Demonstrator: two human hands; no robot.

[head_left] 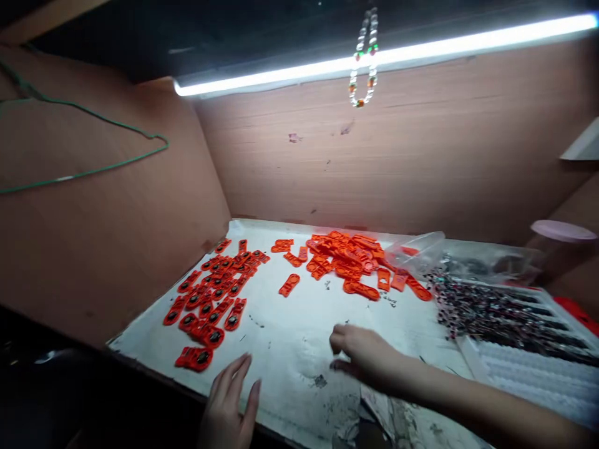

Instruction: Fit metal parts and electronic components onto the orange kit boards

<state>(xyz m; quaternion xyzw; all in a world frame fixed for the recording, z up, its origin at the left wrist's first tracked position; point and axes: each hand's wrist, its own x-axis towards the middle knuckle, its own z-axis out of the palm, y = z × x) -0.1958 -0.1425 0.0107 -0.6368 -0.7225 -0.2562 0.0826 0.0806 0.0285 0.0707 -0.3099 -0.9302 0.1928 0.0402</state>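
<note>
My left hand (229,405): open, front-left of orange heap (347,254) | my right hand (359,350): curled, before heap, can't tell if gripping | black-centred pieces (218,294): left of heap

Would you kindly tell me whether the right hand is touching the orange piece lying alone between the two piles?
Apart: the head view shows white tabletop separating the right hand from the lone orange piece.

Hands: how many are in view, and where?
2. The left hand is at the front edge of the table; the right hand is over the table, on the near side of the orange heap. None seems hidden.
</note>
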